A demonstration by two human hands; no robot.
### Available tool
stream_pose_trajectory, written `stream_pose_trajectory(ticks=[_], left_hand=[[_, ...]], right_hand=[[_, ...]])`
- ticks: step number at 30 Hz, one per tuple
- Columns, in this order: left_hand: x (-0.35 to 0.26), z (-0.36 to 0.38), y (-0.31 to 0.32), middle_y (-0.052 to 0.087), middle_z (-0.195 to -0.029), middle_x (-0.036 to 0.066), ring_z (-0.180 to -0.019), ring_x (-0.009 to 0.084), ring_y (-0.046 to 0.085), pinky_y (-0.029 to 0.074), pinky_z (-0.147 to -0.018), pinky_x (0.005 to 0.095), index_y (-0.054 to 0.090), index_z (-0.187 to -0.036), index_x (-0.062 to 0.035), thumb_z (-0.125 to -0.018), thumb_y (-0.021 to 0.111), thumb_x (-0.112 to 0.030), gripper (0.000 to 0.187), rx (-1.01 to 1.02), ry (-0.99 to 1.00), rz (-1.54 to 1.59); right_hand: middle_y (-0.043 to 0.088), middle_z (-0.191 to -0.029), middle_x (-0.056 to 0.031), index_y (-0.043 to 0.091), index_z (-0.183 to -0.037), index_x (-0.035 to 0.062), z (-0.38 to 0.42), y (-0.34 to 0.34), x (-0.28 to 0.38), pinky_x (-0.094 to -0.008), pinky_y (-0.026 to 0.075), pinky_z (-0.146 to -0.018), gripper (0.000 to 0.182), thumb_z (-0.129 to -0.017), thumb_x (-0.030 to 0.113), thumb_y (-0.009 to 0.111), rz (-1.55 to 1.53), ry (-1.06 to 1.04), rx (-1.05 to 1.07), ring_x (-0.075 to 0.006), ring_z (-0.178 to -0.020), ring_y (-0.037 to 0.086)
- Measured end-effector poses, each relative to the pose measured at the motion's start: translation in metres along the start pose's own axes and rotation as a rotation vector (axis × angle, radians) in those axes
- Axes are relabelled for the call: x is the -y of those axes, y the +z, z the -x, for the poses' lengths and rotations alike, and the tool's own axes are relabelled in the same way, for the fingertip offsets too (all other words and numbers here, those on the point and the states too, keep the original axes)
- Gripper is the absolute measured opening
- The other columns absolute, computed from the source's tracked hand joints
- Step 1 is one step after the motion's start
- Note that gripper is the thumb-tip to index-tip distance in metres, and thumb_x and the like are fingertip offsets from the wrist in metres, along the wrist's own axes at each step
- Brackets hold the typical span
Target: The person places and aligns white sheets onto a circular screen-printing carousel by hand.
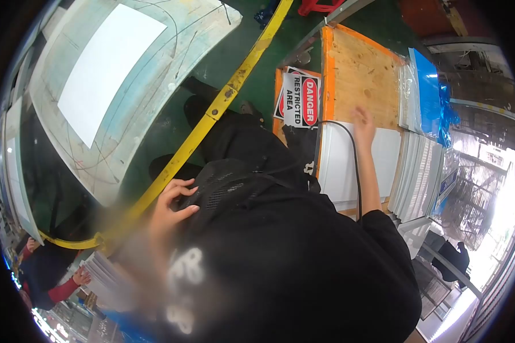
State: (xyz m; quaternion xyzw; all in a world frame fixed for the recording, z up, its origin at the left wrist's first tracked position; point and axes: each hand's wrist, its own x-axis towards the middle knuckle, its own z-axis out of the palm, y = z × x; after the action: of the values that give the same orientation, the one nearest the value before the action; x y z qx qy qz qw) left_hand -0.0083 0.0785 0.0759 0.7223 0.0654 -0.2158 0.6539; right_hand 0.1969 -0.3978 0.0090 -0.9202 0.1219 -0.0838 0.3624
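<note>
My left hand [174, 203] is beside the front of my black shirt [303, 251], its fingers bent and apart with nothing between them. Out to the right, my right hand [364, 126] is over the wooden bench top [357, 74], at the edge of some white sheets [337, 154]. Its fingers are loosely curled and slightly blurred, and no held thing shows in them. A black cable [356, 166] runs across the sheets close to my right forearm. Left of the bench top lie printed signs [301, 100] reading "DANGER RESTRICTED AREA".
A yellow metal bar [212, 111] crosses between me and a stained table [149, 108] with a large white sheet [111, 68]. Blue film [426, 97] and stacked white panels [420, 177] flank the bench. At lower left, another person's hand [81, 277] touches white sheets [106, 274].
</note>
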Motion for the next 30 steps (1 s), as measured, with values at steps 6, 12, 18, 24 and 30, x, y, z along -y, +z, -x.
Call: stream_pose_trajectory(ticks=[6,12,18,24,30], left_hand=[[0.005,-0.014,-0.009,0.055,-0.120,0.015,-0.112,0.0233,0.052,0.038,-0.097,0.0335,0.060,-0.104,0.0036,-0.083,0.061,-0.022,0.033,-0.034,0.038,0.004],[-0.006,-0.039,0.006,0.062,-0.109,0.014,-0.106,0.0244,0.057,0.039,-0.094,0.0320,0.061,-0.106,0.0015,-0.085,0.057,-0.010,0.024,-0.227,0.023,-0.134],[-0.009,-0.030,-0.002,0.061,-0.109,0.014,-0.105,0.0251,0.057,0.040,-0.093,0.0316,0.061,-0.107,0.0013,-0.085,0.058,-0.009,0.024,-0.331,0.012,-0.219],[-0.004,-0.026,-0.007,0.062,-0.108,0.014,-0.104,0.0252,0.057,0.040,-0.092,0.0316,0.061,-0.106,0.0012,-0.085,0.059,-0.008,0.024,-0.369,-0.012,-0.217],[-0.014,-0.027,-0.011,0.062,-0.108,0.015,-0.104,0.0281,0.057,0.041,-0.092,0.0334,0.061,-0.105,0.0005,-0.083,0.061,-0.009,0.024,-0.356,0.066,-0.299]], right_hand=[[0.061,-0.116,-0.0111,0.066,-0.108,0.0078,0.031,0.010,-0.021,-0.0437,0.025,-0.107,0.038,-0.080,0.034,0.066,0.360,-0.206,0.226,-0.0255,-0.112,0.055],[0.065,-0.107,-0.0118,0.067,-0.099,0.0032,0.028,0.003,0.008,-0.0449,0.023,-0.108,0.037,-0.078,0.034,0.065,0.404,-0.145,0.271,-0.0286,-0.104,0.057],[0.067,-0.093,-0.0157,0.071,-0.092,0.0095,0.030,0.008,0.040,-0.0350,0.047,-0.086,0.032,-0.073,0.035,0.072,0.587,-0.019,0.205,-0.0304,-0.086,0.064],[0.067,-0.084,-0.0153,0.070,-0.087,0.0079,0.032,0.008,0.035,-0.0382,0.048,-0.073,0.025,-0.075,0.030,0.068,0.542,-0.177,0.111,-0.0332,-0.079,0.063],[0.050,-0.058,-0.0082,0.055,-0.066,0.0006,0.001,-0.013,-0.016,-0.0358,0.041,-0.058,0.038,-0.090,0.030,0.055,0.057,-0.029,-0.026,-0.0186,-0.057,0.048]])
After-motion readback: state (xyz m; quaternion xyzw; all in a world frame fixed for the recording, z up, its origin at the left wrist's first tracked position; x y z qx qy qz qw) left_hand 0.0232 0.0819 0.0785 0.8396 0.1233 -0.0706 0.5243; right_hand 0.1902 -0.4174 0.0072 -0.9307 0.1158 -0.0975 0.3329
